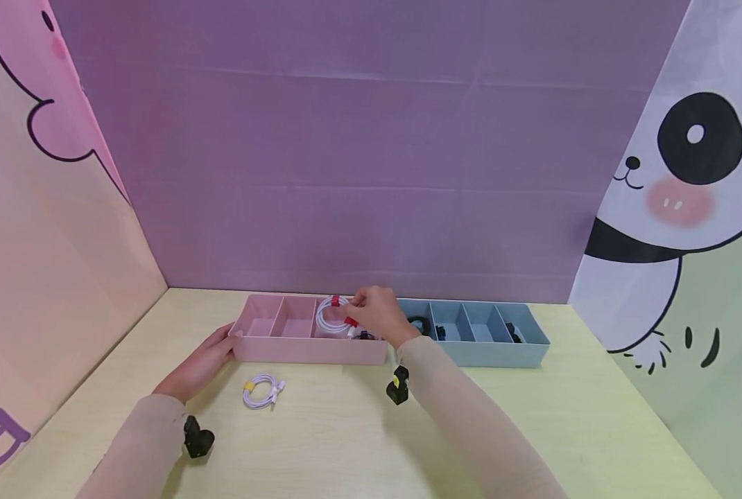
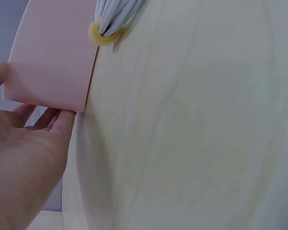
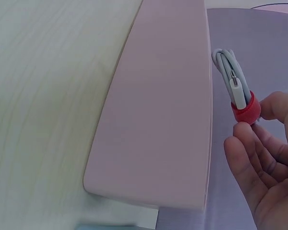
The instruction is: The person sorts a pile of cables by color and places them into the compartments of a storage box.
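A coiled white cable (image 1: 320, 320) with red ties hangs over the right part of the pink divided box (image 1: 308, 351). My right hand (image 1: 380, 315) pinches it between thumb and fingers at a red tie (image 3: 247, 111); its white plug (image 3: 237, 95) shows in the right wrist view. At the left end of the pink box, my left hand (image 1: 204, 359) grips the corner, thumb by the rim and fingers against the end wall. On the table in front lies another coiled white cable (image 1: 275, 389) with a yellow tie (image 2: 105, 37).
A blue-grey divided box (image 1: 502, 355) stands right of the pink one, with black items (image 1: 513, 333) in some compartments. Small dark items (image 1: 365, 335) lie in the pink box's right compartment. A purple backdrop (image 1: 371, 173) rises close behind both boxes.
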A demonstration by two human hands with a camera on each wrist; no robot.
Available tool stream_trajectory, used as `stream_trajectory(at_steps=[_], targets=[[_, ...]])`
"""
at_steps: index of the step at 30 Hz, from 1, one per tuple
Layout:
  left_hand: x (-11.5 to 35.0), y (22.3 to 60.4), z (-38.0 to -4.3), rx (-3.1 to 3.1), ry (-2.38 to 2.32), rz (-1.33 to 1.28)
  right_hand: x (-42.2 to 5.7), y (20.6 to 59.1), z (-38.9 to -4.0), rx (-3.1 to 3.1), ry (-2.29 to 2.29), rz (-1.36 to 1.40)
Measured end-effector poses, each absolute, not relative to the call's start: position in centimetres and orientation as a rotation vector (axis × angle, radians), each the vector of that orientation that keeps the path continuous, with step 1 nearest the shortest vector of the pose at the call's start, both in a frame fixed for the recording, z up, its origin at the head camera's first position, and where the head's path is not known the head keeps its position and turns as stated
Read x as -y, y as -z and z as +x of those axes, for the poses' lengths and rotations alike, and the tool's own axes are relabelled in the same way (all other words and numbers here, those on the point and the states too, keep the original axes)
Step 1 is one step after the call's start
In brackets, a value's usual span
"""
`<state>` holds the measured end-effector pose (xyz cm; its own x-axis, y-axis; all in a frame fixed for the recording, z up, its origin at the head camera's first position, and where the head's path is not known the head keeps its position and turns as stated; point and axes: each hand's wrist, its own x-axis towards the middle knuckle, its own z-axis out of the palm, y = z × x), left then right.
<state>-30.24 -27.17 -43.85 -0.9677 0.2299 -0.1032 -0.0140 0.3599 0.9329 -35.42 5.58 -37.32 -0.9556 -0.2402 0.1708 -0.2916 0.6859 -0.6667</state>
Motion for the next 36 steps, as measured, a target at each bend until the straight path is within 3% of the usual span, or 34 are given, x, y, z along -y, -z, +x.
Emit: stream_trajectory(at_steps=[36], targets=[[27.0,43.7,-30.2,-2.413,-1.617,0.132,-3.9,38.6,-36.1,2.759,-1.162,0.283]])
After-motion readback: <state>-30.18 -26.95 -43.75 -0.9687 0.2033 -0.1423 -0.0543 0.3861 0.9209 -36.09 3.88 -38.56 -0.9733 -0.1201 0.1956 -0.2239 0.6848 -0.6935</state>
